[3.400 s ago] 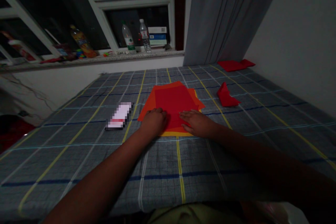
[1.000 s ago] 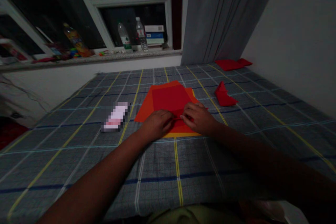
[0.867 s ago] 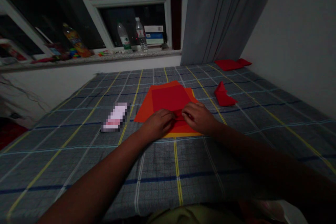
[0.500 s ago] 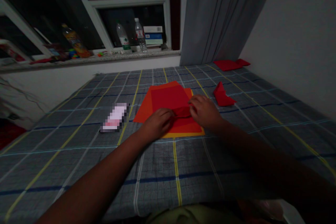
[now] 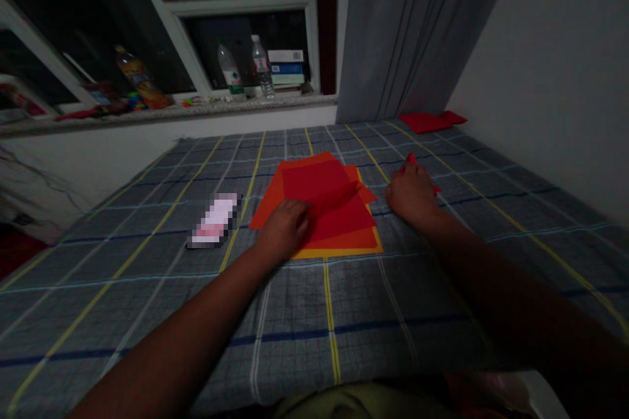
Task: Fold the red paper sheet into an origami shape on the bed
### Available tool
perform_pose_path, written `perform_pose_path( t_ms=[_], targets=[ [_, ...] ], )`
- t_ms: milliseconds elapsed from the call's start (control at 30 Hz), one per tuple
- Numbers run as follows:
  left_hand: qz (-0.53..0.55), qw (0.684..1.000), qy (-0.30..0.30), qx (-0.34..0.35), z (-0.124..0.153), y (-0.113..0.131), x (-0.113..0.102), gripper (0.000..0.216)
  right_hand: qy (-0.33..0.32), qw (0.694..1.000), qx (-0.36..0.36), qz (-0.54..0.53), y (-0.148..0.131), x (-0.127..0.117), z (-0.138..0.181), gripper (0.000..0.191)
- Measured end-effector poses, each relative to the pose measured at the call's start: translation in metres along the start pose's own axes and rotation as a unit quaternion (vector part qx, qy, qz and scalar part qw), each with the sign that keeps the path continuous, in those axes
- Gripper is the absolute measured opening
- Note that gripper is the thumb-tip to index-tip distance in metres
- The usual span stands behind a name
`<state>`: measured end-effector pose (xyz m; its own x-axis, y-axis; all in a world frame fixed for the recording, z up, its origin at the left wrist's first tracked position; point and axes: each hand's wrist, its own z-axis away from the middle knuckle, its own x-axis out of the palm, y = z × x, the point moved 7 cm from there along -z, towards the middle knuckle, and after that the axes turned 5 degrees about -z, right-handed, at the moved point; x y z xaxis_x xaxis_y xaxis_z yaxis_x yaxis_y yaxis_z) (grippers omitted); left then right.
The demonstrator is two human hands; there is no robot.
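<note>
A stack of red, orange and yellow paper sheets lies on the checked bedsheet. My left hand rests with curled fingers on the near left part of the top red sheet, holding it down. That sheet's right side is slightly raised in a crease. My right hand is off the stack to the right, closed over a folded red paper piece. Only the piece's red tips show past my fingers.
A pixelated flat object lies left of the stack. More red paper sits at the far right by the curtain. Bottles and books stand on the window sill. A wall runs along the right.
My right hand left the stack and moved right to the folded red piece. My left hand stayed on the top sheet, shifting slightly toward me.
</note>
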<state>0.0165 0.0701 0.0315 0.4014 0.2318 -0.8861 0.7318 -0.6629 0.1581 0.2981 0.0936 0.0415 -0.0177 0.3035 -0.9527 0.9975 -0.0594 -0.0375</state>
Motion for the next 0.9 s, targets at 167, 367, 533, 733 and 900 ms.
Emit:
perform_pose_path(
  t_ms=[167,367,533,733,900],
  targets=[
    [0.034,0.995,0.046,-0.079,0.001,-0.015,-0.006,0.025,-0.002,1.0,-0.005,0.023,-0.001,0.005,-0.004,0.035],
    [0.056,0.986,0.084,-0.129,0.003,-0.029,-0.007,0.021,0.014,1.0,-0.004,0.013,0.001,0.01,-0.009,0.038],
    [0.107,0.972,0.136,-0.16,0.005,-0.035,-0.012,0.021,0.053,0.995,-0.06,-0.057,-0.008,0.008,-0.01,0.033],
    [0.239,0.916,0.264,-0.184,0.016,-0.031,-0.033,0.025,0.108,0.907,-0.255,-0.317,-0.063,-0.025,0.024,0.025],
    [0.287,0.905,0.284,-0.133,0.023,-0.011,-0.039,0.025,0.056,0.818,-0.242,-0.519,-0.092,-0.034,0.048,0.013]
  ],
)
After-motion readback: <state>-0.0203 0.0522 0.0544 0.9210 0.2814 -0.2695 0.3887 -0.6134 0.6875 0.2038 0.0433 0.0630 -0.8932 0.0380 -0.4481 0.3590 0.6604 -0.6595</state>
